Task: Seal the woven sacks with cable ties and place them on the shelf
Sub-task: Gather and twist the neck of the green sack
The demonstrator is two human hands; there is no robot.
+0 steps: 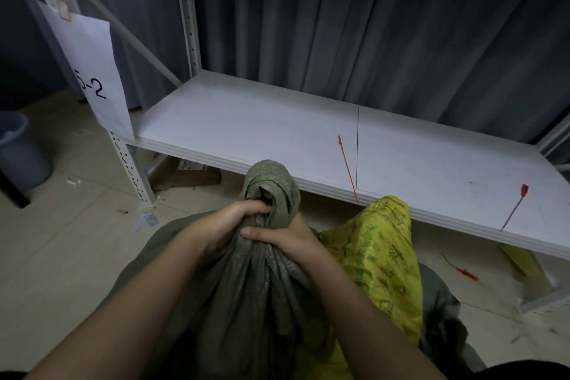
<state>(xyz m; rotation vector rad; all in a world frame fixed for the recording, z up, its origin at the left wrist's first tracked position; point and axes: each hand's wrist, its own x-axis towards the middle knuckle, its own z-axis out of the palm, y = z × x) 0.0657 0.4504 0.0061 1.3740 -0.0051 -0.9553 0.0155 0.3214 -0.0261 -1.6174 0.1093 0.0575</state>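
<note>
Both hands, left hand (228, 225) and right hand (290, 234), sit side by side on the gathered neck of a sack (256, 281). A second sack (382, 256) lies just right of the hands. The shelf board (246, 120) runs beyond them; on it, ahead-right, lie two cable ties (348, 168) (514, 208). A third tie (462, 270) lies on the floor under the board, right. A bin (18, 148) stands far left; a paper sheet (92, 71) hangs on the left front post.

Coarse woven green sack (246, 287), matt shelf (246, 120)
</note>
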